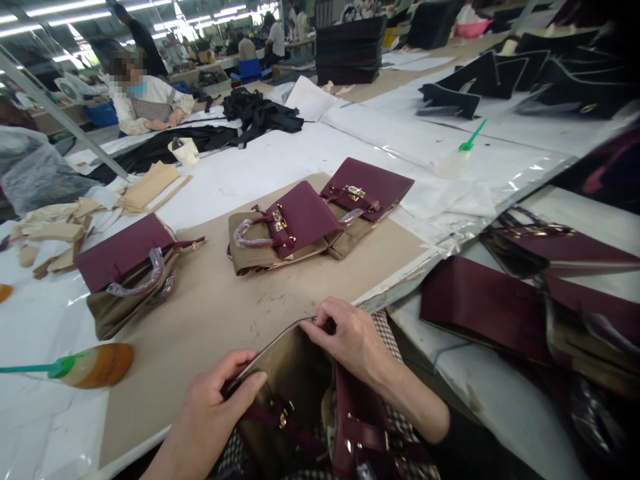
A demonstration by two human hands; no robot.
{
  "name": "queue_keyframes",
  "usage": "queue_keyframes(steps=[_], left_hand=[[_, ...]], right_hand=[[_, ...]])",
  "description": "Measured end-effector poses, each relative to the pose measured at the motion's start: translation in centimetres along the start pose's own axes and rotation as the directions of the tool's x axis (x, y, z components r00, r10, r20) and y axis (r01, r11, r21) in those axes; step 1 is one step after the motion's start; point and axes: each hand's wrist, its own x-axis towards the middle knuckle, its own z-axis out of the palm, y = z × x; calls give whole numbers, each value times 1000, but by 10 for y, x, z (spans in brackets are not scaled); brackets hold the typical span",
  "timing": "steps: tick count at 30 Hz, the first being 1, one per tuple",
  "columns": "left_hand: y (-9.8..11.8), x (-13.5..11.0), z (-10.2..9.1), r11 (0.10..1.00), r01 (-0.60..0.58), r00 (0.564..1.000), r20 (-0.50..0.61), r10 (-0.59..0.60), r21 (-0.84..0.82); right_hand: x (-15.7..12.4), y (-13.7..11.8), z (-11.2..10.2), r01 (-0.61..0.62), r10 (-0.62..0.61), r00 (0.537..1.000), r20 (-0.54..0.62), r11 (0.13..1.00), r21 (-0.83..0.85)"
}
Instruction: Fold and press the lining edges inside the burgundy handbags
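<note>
A maroon handbag point(345, 400) with a tan-brown lining and gold fittings lies open at my lap, against the table's front edge. My left hand point(220, 400) pinches the left part of its rim between thumb and fingers. Farther along the same edge, my right hand point(345, 333) grips the rim, fingertips close together. Beyond my hands, on a brown sheet point(280, 313), rest a maroon bag with wrapped handles point(305, 217), another maroon bag point(373, 187) overlapping behind it, and a third maroon bag point(125, 257) to the left.
Near the left edge lies a glue bottle point(103, 367) with a green nozzle; a second bottle point(457, 160) stands farther back. More maroon bags point(485, 303) lie on a surface to my right. Black bag pieces point(480, 77) and black straps point(260, 113) lie beyond. A co-worker point(147, 100) sits across the table.
</note>
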Motion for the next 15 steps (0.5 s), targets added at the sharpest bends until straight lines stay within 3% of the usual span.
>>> queue_keyframes(steps=[9,12,15], left_hand=[[8,5,-9,1000,18,987,160,-18,1],[19,21,-16,1000,4,957,289,2,-21],[36,46,-13,995,-102,911,400,95,-3]], right_hand=[[-2,-3,2,30,-33,999,-30,994,-108],[-1,-4,0,10,-10,1000,-5,994,-110],[0,-6,-1,-36,38,999,17,996,-83]])
